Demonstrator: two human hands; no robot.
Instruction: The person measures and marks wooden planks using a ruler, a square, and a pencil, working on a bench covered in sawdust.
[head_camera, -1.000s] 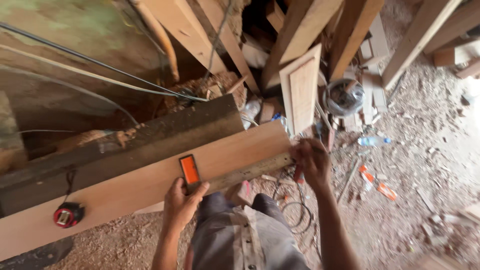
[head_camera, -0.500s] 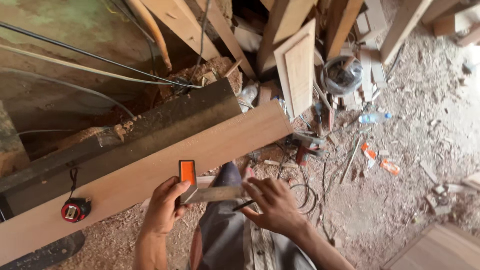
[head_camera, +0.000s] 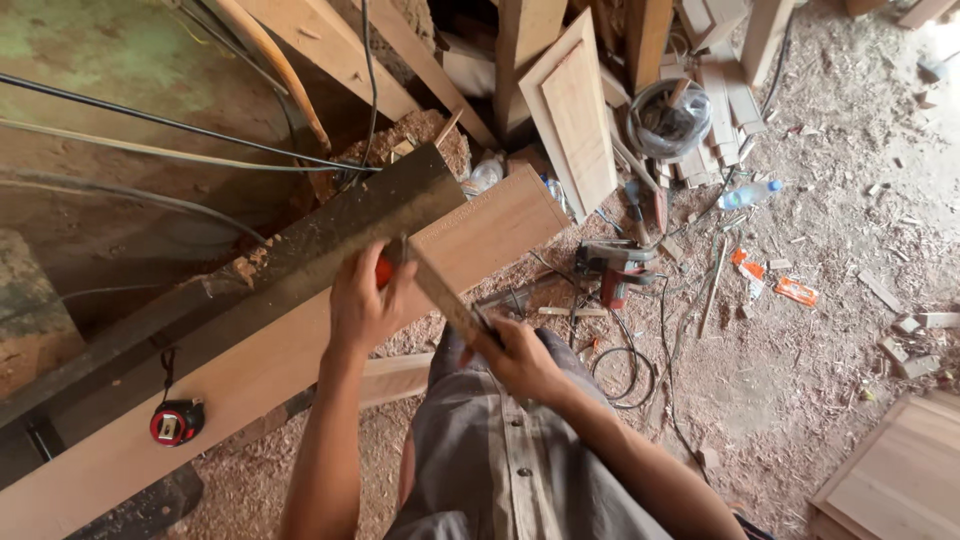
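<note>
Both hands are closed on one tool, a try square with an orange stock (head_camera: 384, 270) and a thin metal blade (head_camera: 445, 296). At the near edge of the long pale wooden board (head_camera: 250, 370), the left hand (head_camera: 368, 305) wraps the orange stock, so that only a sliver of orange shows between thumb and fingers. Off that same edge, toward the person, the right hand (head_camera: 520, 358) pinches the lower end of the blade, which slants from the stock down to it. Whether the stock actually touches the board cannot be told, as the left hand hides the spot. Lying slantwise across the view, the board rests beside a dark, rough beam (head_camera: 300, 260) that runs along its far edge. On the board, well to the left of the hands, sits a red and black tape measure (head_camera: 176, 422). Beyond the board's right end a raised-panel cabinet door (head_camera: 575, 115) leans among upright timbers, and near it on the sawdust-strewn floor (head_camera: 820, 330) lies a red power tool (head_camera: 618, 268) with a black cord (head_camera: 625, 365) coiled toward the person. Farther right of the board lie a clear plastic bottle (head_camera: 748, 194) and orange wrappers (head_camera: 795, 290).
</note>
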